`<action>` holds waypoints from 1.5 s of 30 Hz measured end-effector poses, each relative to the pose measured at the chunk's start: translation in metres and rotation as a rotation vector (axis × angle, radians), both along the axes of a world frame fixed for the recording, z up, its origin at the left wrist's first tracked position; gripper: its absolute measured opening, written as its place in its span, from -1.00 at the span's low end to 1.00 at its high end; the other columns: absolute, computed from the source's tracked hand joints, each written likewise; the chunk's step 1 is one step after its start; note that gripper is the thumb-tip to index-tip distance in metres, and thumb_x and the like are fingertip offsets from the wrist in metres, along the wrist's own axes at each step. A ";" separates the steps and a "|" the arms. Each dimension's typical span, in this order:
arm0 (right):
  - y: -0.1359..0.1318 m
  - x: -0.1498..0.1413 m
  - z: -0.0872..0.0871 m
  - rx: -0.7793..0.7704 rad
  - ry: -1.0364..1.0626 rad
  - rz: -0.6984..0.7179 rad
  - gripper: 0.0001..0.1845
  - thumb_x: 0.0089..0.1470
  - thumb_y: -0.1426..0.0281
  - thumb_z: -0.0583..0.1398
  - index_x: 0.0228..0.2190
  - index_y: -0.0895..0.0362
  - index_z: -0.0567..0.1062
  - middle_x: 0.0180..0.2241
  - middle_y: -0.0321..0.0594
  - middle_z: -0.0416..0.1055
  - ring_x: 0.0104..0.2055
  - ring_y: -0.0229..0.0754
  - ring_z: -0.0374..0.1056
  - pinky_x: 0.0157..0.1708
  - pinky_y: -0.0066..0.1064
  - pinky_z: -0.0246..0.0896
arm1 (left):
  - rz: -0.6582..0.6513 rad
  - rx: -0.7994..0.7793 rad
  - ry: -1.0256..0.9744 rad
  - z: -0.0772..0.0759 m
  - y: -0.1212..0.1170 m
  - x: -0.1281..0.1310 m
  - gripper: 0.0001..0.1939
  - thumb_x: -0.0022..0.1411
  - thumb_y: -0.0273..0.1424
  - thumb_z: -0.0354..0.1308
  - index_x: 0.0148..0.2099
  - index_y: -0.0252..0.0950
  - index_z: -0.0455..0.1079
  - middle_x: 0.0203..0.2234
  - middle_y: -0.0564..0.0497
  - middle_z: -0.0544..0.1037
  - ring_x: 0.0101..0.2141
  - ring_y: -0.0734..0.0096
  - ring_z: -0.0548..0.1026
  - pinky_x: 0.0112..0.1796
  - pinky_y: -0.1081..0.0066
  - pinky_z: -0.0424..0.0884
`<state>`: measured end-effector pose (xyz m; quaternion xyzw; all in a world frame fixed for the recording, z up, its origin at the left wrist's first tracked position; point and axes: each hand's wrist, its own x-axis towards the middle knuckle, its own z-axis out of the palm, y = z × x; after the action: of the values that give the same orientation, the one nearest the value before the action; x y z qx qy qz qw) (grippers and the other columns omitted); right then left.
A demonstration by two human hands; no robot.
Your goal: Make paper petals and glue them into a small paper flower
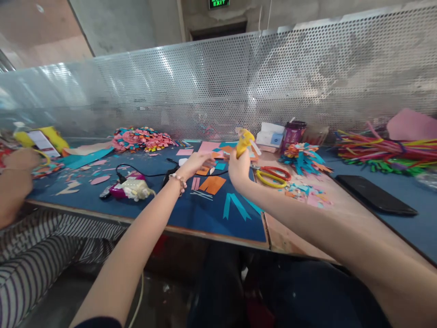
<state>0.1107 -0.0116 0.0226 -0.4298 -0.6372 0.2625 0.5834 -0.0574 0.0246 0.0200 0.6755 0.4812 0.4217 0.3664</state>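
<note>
- Your right hand [239, 167] is clamped on the yellow glue gun [245, 142], raised over the table [198, 221] toward its far edge, likely to spare the paper.
- Your left hand [195, 165], apart from it, spreads loosely over paper pieces [212, 184]; I cannot tell whether they touch.
- Scissors [265, 169] lie just beside your right hand, presumably for easy reach.
- The green sign [219, 3] reads "EXIT"; the cup's [293, 133] print is illegible.

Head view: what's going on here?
The person's right hand grips a yellow tool, seemingly a glue gun. The left hand is out over small paper pieces; whether it holds anything is unclear. Orange paper and blue strips lie nearer the body, with scissors to the right. Another person's hand shows at far left.
</note>
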 end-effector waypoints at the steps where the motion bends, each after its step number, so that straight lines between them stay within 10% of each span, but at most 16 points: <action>1: -0.004 0.005 -0.004 -0.041 0.091 -0.036 -0.65 0.24 0.21 -0.16 -0.04 0.10 0.18 -0.23 -0.06 0.39 -0.20 -0.10 0.42 -0.28 -0.32 0.34 | 0.101 0.060 0.166 -0.003 0.005 -0.002 -0.69 0.04 -0.14 0.17 -0.42 -0.31 0.49 -0.45 -0.15 0.57 -0.41 0.25 0.52 -0.41 0.37 0.34; 5: -0.024 0.015 -0.017 -0.125 0.213 -0.018 -0.61 0.19 0.12 -0.06 -0.06 0.08 0.18 -0.31 -0.09 0.43 -0.34 -0.11 0.45 -0.42 -0.35 0.34 | 0.230 0.286 0.608 -0.015 0.022 0.000 -0.75 -0.11 -0.22 0.26 -0.64 -0.27 0.42 -0.66 -0.04 0.48 -0.55 0.33 0.41 -0.47 0.41 0.21; 12: -0.045 0.010 -0.026 -0.162 0.317 0.013 -0.67 0.16 0.15 -0.03 -0.11 0.07 0.19 -0.46 -0.20 0.38 -0.42 -0.11 0.44 -0.49 -0.37 0.31 | 0.124 0.170 0.719 -0.022 0.034 0.000 -0.71 -0.08 -0.19 0.22 -0.69 -0.25 0.41 -0.77 0.01 0.37 -0.65 0.40 0.30 -0.52 0.39 0.10; 26: -0.054 0.022 -0.019 -0.305 0.402 0.132 -0.81 -0.01 0.30 0.11 -0.33 0.13 0.37 -0.73 -0.37 0.25 -0.70 -0.23 0.23 -0.72 -0.44 0.05 | 0.096 -0.118 -0.405 -0.010 0.010 0.000 -0.75 -0.14 -0.34 0.34 -0.44 -0.33 0.36 -0.43 -0.04 0.52 -0.36 0.46 0.48 -0.38 0.48 0.29; 45: -0.050 0.025 -0.025 -0.378 0.199 0.307 -0.81 0.05 0.26 0.14 -0.46 0.13 0.32 -0.78 -0.43 0.22 -0.83 -0.32 0.12 -0.86 -0.51 -0.05 | 0.110 0.017 -0.446 0.002 -0.013 0.008 -0.81 -0.09 -0.32 0.32 -0.41 -0.31 0.47 -0.43 -0.03 0.54 -0.35 0.42 0.48 -0.33 0.44 0.29</action>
<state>0.1361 -0.0611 -0.0024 -0.4017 -0.5741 0.5032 0.5058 -0.0495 0.0118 0.0216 0.5414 0.4207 0.5839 0.4347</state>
